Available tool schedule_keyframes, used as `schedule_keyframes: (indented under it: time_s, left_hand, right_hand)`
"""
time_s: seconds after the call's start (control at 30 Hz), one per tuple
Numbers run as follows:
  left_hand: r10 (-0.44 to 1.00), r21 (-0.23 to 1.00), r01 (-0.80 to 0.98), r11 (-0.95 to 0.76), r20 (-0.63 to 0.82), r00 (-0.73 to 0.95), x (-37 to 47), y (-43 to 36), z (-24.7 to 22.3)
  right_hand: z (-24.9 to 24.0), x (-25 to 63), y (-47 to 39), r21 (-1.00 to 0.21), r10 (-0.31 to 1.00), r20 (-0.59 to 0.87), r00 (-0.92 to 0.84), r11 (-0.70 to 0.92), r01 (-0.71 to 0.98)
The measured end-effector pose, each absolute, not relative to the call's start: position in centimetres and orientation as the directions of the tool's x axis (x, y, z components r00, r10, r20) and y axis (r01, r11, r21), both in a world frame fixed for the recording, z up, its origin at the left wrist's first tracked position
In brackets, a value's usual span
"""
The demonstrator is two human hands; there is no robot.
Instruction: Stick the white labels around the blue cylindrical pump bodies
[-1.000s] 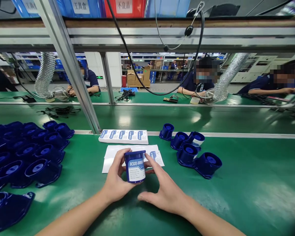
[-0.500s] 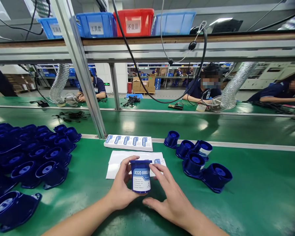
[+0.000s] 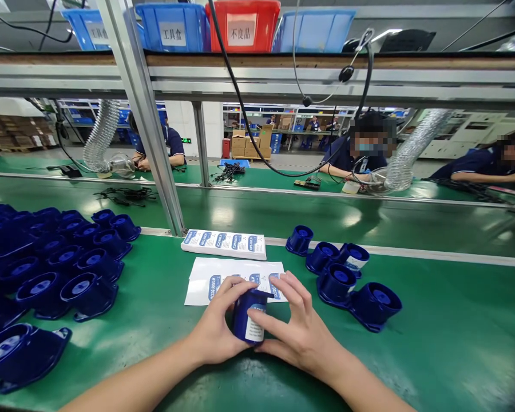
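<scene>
My left hand (image 3: 217, 329) is wrapped round the side of a dark blue cup-shaped plastic housing (image 3: 241, 317) with a flange at its top. A white-and-blue label (image 3: 254, 332) is stuck on its wall, partly covered by my right index finger. My right hand (image 3: 302, 326) has its index finger on the label and its thumb at the bottom edge, while its other fingers are raised apart. Just behind lies a label sheet (image 3: 199, 286), partly hidden by my hands. A thick stack of label sheets (image 3: 223, 245) sits farther back.
Many similar blue housings (image 3: 90, 292) crowd the left of the green bench. Several more, some visibly labelled, stand on the right (image 3: 377, 303). A metal post (image 3: 143, 114) rises at back left. Bins (image 3: 242, 26) line the overhead shelf. Co-workers sit across the bench.
The housing has turned and tilted in my left hand, so its label now faces right. My right hand has come in to touch the label and the bottom edge. The view has shifted slightly.
</scene>
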State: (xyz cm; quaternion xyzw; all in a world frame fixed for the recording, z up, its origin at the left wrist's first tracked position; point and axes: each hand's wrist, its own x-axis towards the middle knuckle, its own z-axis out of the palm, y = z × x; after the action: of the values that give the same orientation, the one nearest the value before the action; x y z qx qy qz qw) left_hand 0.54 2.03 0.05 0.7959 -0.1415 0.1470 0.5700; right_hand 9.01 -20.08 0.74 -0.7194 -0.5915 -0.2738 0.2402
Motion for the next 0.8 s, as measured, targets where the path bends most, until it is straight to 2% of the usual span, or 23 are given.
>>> schedule_keyframes:
  time_s: [0.1,0.2,0.33,0.4,0.5,0.63,0.7,0.77,0.8]
  left_hand:
    - [-0.055,0.870,-0.406,-0.281,0.408,0.911,0.4,1.9,0.4]
    - [-0.031,0.901,-0.357,-0.247,0.360,0.932,0.3,1.8,0.9]
    - [-0.066,0.926,-0.307,-0.218,0.300,0.952,0.3,2.1,0.6]
    - [-0.070,0.975,-0.179,-0.130,0.171,0.983,0.4,2.3,0.1]
    - [-0.154,0.996,0.041,0.084,-0.028,0.988,0.7,2.3,-0.8]
    - [-0.288,0.981,0.063,0.182,-0.008,0.957,0.9,2.0,-1.3]
    - [-0.278,0.996,0.025,0.081,-0.001,0.961,1.3,2.4,-0.8]
    - [-0.129,0.974,-0.072,-0.217,0.045,0.991,1.9,3.6,0.1]
    - [-0.034,0.911,-0.101,-0.399,0.095,0.995,2.3,4.5,0.6]
  right_hand:
    - [0.8,8.6,-20.0,0.032,0.713,0.696,0.090,-0.157,0.987]
    - [0.9,8.2,-20.0,0.064,0.698,0.714,0.050,-0.136,0.989]
    - [1.0,7.7,-20.0,0.151,0.710,0.698,-0.096,-0.015,0.988]
    - [1.4,7.3,-19.8,0.181,0.738,0.663,-0.128,0.008,0.983]
    - [2.2,6.8,-19.3,0.172,0.761,0.643,-0.086,-0.035,0.984]
    - [2.8,7.4,-19.4,0.185,0.755,0.648,-0.100,-0.029,0.982]
    - [2.8,8.8,-20.0,0.131,0.724,0.690,-0.013,-0.108,0.985]
    - [2.6,11.0,-21.0,0.039,0.634,0.760,0.140,-0.260,0.965]
    - [2.4,12.3,-21.4,-0.005,0.573,0.791,0.213,-0.342,0.940]
